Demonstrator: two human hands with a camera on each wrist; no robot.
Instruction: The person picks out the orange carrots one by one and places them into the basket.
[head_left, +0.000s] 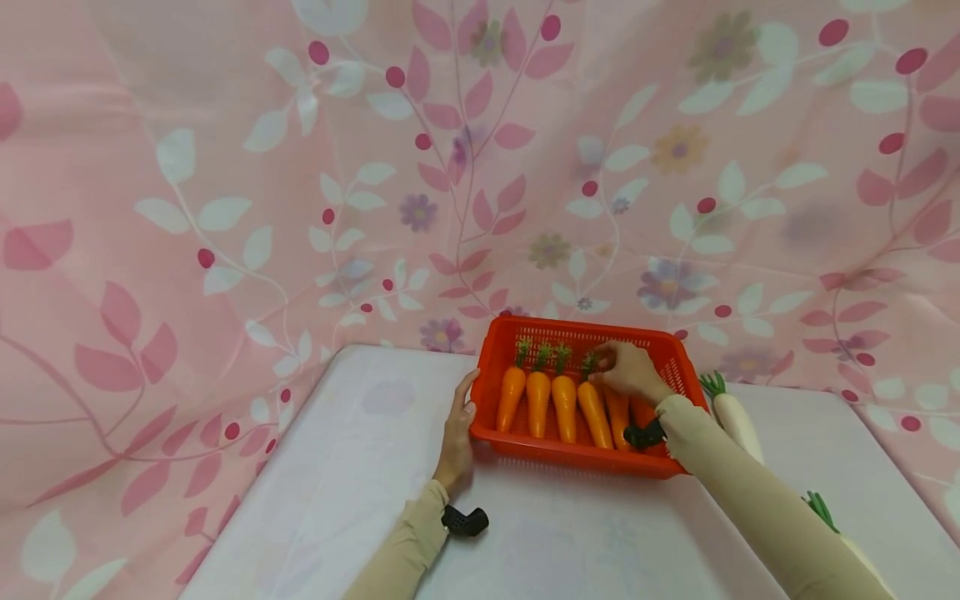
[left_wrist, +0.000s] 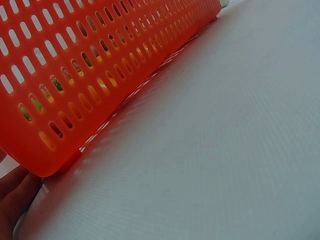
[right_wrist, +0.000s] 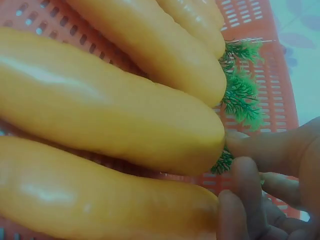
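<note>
In the head view, a red plastic basket point(head_left: 585, 454) holds a row of several orange carrots point(head_left: 537, 404) with green leafy tops. My right hand point(head_left: 632, 371) reaches over the back of the basket. Its thumb and fingers pinch the green top of one carrot point(right_wrist: 125, 117), seen close in the right wrist view. Another carrot point(right_wrist: 100, 192) lies right by the lower fingertips. My left hand point(head_left: 455, 437) rests against the basket's left side with its fingers extended along the outer wall. In the left wrist view, its fingers point(left_wrist: 20, 197) touch the basket's lower corner point(left_wrist: 45, 162).
A white radish point(head_left: 738, 425) with green stems lies just right of the basket. Nearer the front right, a second radish point(head_left: 855, 550) is partly hidden by my right sleeve. All of this stands on a white-covered table point(head_left: 360, 425), with a pink floral curtain point(head_left: 450, 167) behind.
</note>
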